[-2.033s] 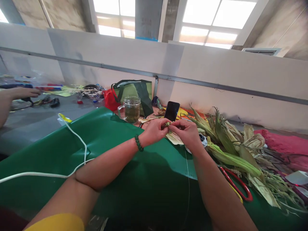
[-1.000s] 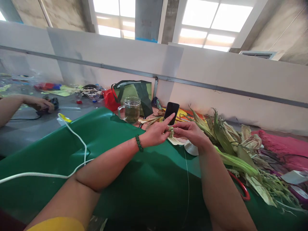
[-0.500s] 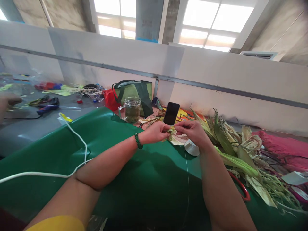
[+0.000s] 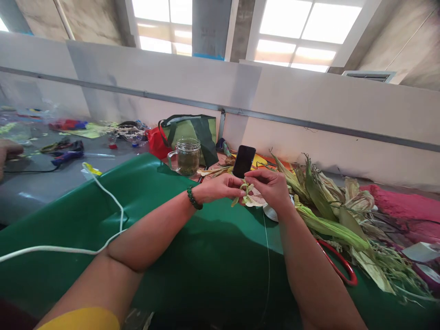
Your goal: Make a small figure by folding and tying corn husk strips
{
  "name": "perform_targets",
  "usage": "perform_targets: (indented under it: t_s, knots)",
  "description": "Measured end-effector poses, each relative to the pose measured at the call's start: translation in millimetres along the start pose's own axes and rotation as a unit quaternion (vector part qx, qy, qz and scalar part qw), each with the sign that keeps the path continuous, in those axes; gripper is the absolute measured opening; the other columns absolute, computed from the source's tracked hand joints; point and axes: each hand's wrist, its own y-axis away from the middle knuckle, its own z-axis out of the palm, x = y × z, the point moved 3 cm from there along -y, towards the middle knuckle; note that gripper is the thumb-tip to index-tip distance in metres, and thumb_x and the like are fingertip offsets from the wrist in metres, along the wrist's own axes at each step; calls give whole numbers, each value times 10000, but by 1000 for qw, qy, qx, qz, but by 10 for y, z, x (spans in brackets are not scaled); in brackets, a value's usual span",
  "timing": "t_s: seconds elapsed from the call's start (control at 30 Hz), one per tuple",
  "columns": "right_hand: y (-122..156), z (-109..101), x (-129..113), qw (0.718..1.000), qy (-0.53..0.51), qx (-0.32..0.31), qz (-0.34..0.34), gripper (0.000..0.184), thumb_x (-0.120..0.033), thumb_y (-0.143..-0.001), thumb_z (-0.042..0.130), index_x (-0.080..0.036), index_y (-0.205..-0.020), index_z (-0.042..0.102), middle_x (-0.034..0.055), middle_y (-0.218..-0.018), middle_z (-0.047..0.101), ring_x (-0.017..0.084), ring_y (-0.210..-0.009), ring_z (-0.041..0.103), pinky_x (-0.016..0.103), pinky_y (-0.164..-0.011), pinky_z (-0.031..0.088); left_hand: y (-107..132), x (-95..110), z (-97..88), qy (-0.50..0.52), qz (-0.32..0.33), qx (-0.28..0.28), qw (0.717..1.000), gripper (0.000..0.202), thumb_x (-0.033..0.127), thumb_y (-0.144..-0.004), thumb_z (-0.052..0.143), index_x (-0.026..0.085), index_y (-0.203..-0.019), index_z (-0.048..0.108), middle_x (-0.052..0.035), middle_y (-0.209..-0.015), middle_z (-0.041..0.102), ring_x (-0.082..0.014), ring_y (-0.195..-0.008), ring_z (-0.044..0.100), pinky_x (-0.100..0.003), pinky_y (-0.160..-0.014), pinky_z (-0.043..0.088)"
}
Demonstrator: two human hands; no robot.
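Between finger and thumb, my left hand (image 4: 220,187) pinches a small pale-green and yellow corn husk flower (image 4: 245,191). The fingers of my right hand (image 4: 272,188) are pressed together at the top of that flower; the exact bit they grip is too small to make out. Just behind my hands stands a dark-screened phone (image 4: 244,159). Partly hidden by my right wrist, a white spool (image 4: 271,213) lies on the green mat (image 4: 206,256), and a thin thread (image 4: 267,252) runs over the mat towards me. A pale husk piece (image 4: 256,200) lies beyond the flower.
Corn husks (image 4: 330,224) pile up at the right beside a red-handled tool (image 4: 343,268). A glass mug (image 4: 188,159) stands behind my left hand, near a green bag (image 4: 202,137). A white cable (image 4: 118,206) crosses the mat. Another person's hand (image 4: 10,149) is at far left.
My right hand has shifted slightly left and closer to the flower, which now shows more openly between the hands. At far left, the other person's hand has drawn back left.
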Motion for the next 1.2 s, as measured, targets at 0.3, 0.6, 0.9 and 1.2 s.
perform_targets:
  t_s: [0.3,0.6,0.9,1.2]
  knots:
    - [39,102,17,994,-89,-45,41,295,-349,-671,754,-198,-920,711,-3,-674,684,133,-566,613,256,-506,500,-12,-58,45,30,-39,-14,999,313,397,-666,822,114,-766,734,-51,-697,711,-117,-654,611,-223,-634,478]
    - [12,0,-96,995,8,-102,13,247,-415,-704,713,-185,-640,650,-6,-562,610,116,-522,533,252,-503,435,-24,-77,-26,75,-30,44,996,333,382,-622,854,124,-790,727,-33,-682,717,-118,-661,644,-214,-631,493]
    - [-3,-23,-32,1000,-1,18,23,226,-396,-667,696,-188,-603,639,-22,-521,565,101,-481,453,258,-486,366,-13,-80,51,18,-19,4,1000,311,368,-654,830,104,-784,730,-52,-693,724,-104,-608,611,-216,-611,496]
    - [-25,-1,81,997,-6,65,44,303,-474,-650,733,-188,-609,645,-24,-515,540,105,-490,442,264,-497,372,-24,-107,62,10,-29,-18,999,302,379,-673,818,102,-742,716,-55,-699,724,-99,-621,603,-209,-611,471]
